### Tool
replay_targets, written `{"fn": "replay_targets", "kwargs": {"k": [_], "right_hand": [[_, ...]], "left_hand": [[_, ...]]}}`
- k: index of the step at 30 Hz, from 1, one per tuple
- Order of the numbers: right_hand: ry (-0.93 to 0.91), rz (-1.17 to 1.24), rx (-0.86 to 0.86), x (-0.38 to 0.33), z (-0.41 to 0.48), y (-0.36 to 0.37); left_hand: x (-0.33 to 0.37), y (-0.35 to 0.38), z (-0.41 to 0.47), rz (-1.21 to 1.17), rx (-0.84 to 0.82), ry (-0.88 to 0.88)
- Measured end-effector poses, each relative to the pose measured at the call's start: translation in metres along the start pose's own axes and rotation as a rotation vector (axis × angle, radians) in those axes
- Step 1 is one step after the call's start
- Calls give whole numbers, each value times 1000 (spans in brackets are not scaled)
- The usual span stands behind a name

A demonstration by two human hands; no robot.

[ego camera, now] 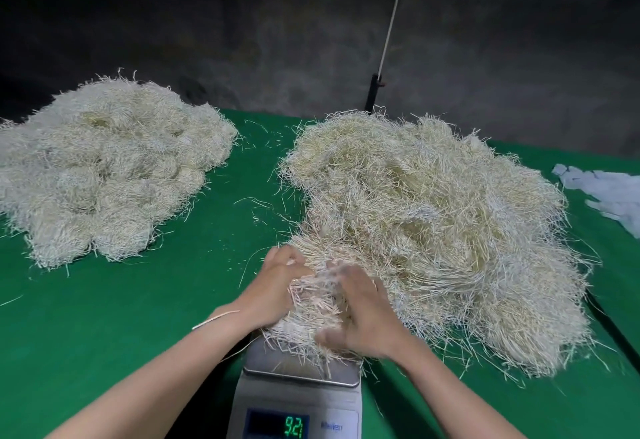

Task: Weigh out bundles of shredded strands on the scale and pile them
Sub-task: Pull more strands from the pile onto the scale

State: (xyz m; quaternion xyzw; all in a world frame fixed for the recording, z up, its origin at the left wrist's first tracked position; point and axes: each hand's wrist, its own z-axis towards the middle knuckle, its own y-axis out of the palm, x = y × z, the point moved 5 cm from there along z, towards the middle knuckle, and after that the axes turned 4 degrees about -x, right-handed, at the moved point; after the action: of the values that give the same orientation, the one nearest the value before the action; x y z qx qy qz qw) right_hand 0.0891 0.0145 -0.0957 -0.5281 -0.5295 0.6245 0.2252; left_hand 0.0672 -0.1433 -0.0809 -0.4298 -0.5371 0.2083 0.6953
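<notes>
A bundle of pale shredded strands [308,320] rests on the steel pan of a grey digital scale [298,374] at the bottom centre. Green digits glow on the scale's display [277,426]. My left hand [277,282] grips the bundle's left side. My right hand [360,310] presses on its right side and looks blurred. A big loose heap of strands [436,227] spreads to the right, touching the bundle. At the left lies a pile of rounded bundles [104,175].
Green cloth covers the table [121,317], with stray strands scattered between the heaps. White paper slips [609,192] lie at the right edge. A thin white rod on a black stand [374,92] rises behind the table against a dark wall.
</notes>
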Motion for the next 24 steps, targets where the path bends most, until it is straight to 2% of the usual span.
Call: {"fn": "replay_targets", "kwargs": {"k": [1,3,5,6,8,10,12,14,17,20,22,24], "right_hand": [[5,-162,-84,6,0,13],[19,-276,-159,11,0,31],[-6,-148,-41,12,3,36],[-25,-26,37,11,5,32],[-9,205,118,7,9,23],[-6,405,163,-1,14,13],[-19,558,219,-11,17,-2],[-50,684,257,-19,21,-27],[-90,839,168,-23,27,-61],[-4,1074,86,-30,33,-70],[30,1199,177,-41,38,-75],[19,1314,329,-45,48,-85]], "left_hand": [[0,5,1,4,-64,5],[-3,19,0,77,-259,-19],[-10,36,-5,228,-421,-59],[-10,42,-7,283,-451,-75],[-7,51,-9,335,-444,-119],[3,50,-4,303,-260,-121],[5,33,6,15,32,-113],[1,16,16,-342,133,-270],[8,-12,29,-682,83,-376],[37,-31,45,-895,53,-204],[55,-34,54,-1118,115,-214],[71,-31,65,-1259,109,-223]]}}
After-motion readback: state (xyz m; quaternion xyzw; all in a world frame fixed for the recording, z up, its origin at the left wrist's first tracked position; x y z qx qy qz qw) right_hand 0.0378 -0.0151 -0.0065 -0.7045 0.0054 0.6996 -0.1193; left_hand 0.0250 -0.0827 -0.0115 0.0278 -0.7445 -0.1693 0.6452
